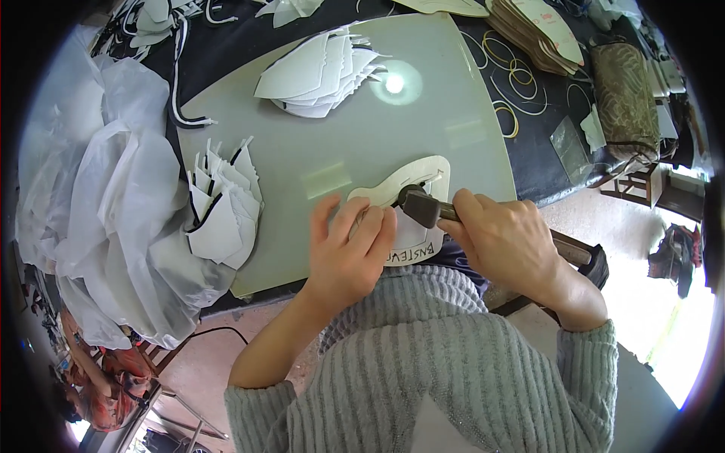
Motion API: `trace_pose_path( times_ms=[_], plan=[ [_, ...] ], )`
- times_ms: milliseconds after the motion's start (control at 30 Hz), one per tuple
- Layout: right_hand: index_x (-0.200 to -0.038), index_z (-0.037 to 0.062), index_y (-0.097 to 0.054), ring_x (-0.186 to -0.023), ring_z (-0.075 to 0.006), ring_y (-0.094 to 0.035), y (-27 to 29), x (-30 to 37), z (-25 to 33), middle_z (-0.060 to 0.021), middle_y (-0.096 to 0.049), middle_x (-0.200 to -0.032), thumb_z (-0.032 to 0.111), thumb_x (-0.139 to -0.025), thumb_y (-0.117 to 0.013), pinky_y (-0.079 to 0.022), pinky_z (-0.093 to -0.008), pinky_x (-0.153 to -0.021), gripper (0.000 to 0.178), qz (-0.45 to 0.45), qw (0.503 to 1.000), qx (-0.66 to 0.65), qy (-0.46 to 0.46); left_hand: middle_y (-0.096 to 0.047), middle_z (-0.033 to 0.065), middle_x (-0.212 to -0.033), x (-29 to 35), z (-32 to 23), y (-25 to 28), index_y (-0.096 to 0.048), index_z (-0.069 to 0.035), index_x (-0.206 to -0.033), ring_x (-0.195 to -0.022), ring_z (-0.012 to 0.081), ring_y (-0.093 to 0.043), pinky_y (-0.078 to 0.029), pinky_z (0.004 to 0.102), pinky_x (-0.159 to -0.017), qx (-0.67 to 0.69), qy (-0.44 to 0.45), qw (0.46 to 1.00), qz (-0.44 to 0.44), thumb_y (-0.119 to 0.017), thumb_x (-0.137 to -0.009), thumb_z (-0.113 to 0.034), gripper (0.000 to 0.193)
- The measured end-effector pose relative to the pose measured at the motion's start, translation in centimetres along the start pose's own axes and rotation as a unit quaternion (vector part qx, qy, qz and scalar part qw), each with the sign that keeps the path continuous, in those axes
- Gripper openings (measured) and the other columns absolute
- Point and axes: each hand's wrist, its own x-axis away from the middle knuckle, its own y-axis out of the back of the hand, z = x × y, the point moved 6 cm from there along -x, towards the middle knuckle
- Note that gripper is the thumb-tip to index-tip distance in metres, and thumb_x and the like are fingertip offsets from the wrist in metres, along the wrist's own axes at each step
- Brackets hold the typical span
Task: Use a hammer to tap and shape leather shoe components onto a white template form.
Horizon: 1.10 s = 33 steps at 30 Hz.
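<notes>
Right hand [507, 240] is wrapped tight around a hammer [423, 205], fingers curled over the handle, and the dark head sits right on the cream pattern [423, 175], touching it or a hair above, hard to tell which. Left hand [349, 253] lies flat beside it, fingers spread and pressing down on the pattern's near end, gripping nothing, just pinning. Those fingertips [385, 219] are just beside the hammer head, and that is the worry: a blow landing a shade to the left would catch them, since there is barely any gap. The pattern lies on the pale green mat [317, 143], near its front edge, with its handwritten end poking out under the left hand toward the grey sweater. If the pinning hand eases off, the piece could skid on that smooth mat and the strike would land off the mark. Further out, a stack of white cut pieces [223, 208] with black edging sits at the mat's left edge, well apart from the hands, and another fan of white pieces [317, 75] lies at the far side, near a bright spot of glare. Left of the mat, crumpled white plastic [113, 189] spills over the table edge. To the far right, yellow rubber bands [517, 83] lie scattered on the black table [544, 162], beside a pile of tan card shapes [540, 30].
</notes>
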Motion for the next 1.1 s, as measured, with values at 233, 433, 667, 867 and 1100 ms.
trace_pose_path(
  times_ms=[233,433,667,867,1100],
  plan=[
    [-0.082,0.0048,-0.048,-0.048,-0.0262,-0.060,-0.6,-0.3,-0.6,-0.0074,-0.056,-0.058,0.032,-0.095,-0.063,-0.047,-0.0359,-0.044,0.033,-0.011,1.000,-0.004,-0.005,-0.061,0.0045,-0.097,0.0,-0.1,0.0,-0.069,-0.005,-0.096,-0.101,0.0216,-0.060,-0.042,0.0477,-0.097,-0.007,-0.009,1.000,0.003,-0.064,-0.076,-0.012,0.023],
    [-0.079,0.0050,-0.049,-0.047,-0.0263,-0.060,-1.2,0.4,-0.4,-0.0076,-0.057,-0.058,0.032,-0.095,-0.063,-0.046,-0.0358,-0.043,0.034,-0.049,0.999,-0.010,0.014,-0.062,0.0038,-0.094,-0.5,0.6,0.6,-0.070,-0.004,-0.092,-0.096,0.0245,-0.060,-0.044,0.0431,-0.089,0.082,0.048,0.995,0.008,-0.072,-0.074,-0.003,0.018],
    [-0.079,0.0047,-0.050,-0.045,-0.0258,-0.060,0.3,-0.3,0.0,-0.0076,-0.057,-0.054,0.032,-0.094,-0.064,-0.047,-0.0369,-0.042,0.034,-0.069,0.997,-0.034,0.028,-0.061,0.0038,-0.091,-0.6,1.0,0.8,-0.070,-0.006,-0.093,-0.089,0.0259,-0.060,-0.043,0.0406,-0.079,0.098,0.015,0.995,0.014,-0.074,-0.072,-0.003,0.022],
    [-0.080,0.0038,-0.050,-0.045,-0.0261,-0.061,-1.5,-0.3,-0.1,-0.0078,-0.058,-0.054,0.033,-0.095,-0.063,-0.047,-0.0374,-0.041,0.035,-0.013,0.999,0.000,0.037,-0.062,0.0030,-0.092,0.2,2.1,1.5,-0.069,-0.006,-0.092,-0.090,0.0260,-0.060,-0.045,0.0413,-0.080,0.136,0.037,0.990,0.010,-0.075,-0.073,-0.005,0.020],
    [-0.080,0.0030,-0.051,-0.048,-0.0286,-0.062,-0.6,-1.5,-0.5,-0.0090,-0.059,-0.055,0.033,-0.095,-0.062,-0.048,-0.0392,-0.045,0.035,0.030,0.996,-0.014,0.077,-0.062,0.0029,-0.094,0.9,2.3,1.8,-0.070,-0.005,-0.094,-0.089,0.0252,-0.061,-0.045,0.0415,-0.081,0.108,0.028,0.994,0.009,-0.076,-0.074,-0.006,0.021]
  ],
)
